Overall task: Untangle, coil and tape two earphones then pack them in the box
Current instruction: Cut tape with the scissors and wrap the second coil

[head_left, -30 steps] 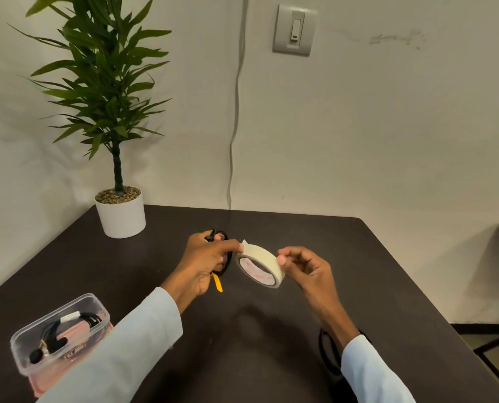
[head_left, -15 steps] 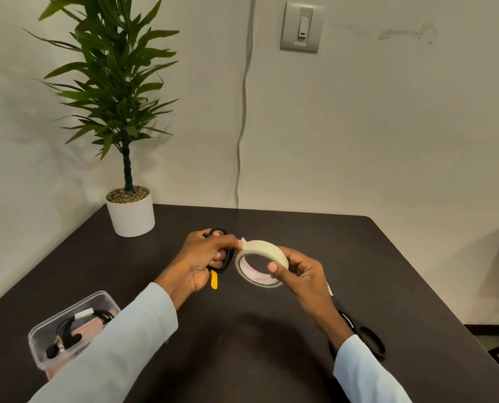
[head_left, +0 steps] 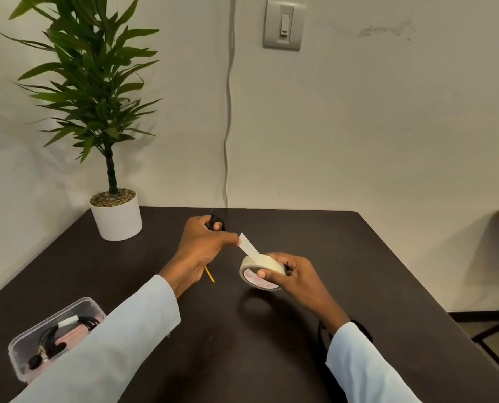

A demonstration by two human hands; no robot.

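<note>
Seen at table centre: left hand (head_left: 202,251), curled round black-handled scissors (head_left: 215,224) (yellow blade tip poking out below the wrist at 5 o'clock), thumb and forefinger also pinching the free end of a flat, matte strip of tape (head_left: 248,243). Strip drawn taut, running toward 4 o'clock down to the tape roll (head_left: 261,271). Roll: cream paper ring, pale inner core with faint red print, tilted and raised above the table, gripped by the right hand (head_left: 293,279) with thumb on the near rim and fingers curled over the far side. Beneath the right wrist, at 5 o'clock from the roll: a loop of thin black earphone cable (head_left: 319,333), lying on the dark, smooth table (head_left: 358,257), partly hidden by the pale sleeve. At 7 o'clock from the hands, near the table's front-left edge: clear plastic box (head_left: 38,335), rounded corners, lid off, holding a coiled black earphone (head_left: 50,344) bound by a white tape band. At 10 o'clock: potted plant (head_left: 116,216) in a smooth white cylindrical pot topped with pebbles. On the wall at 12 o'clock: grey switch plate (head_left: 284,24) and a thin hanging cord (head_left: 228,112).
</note>
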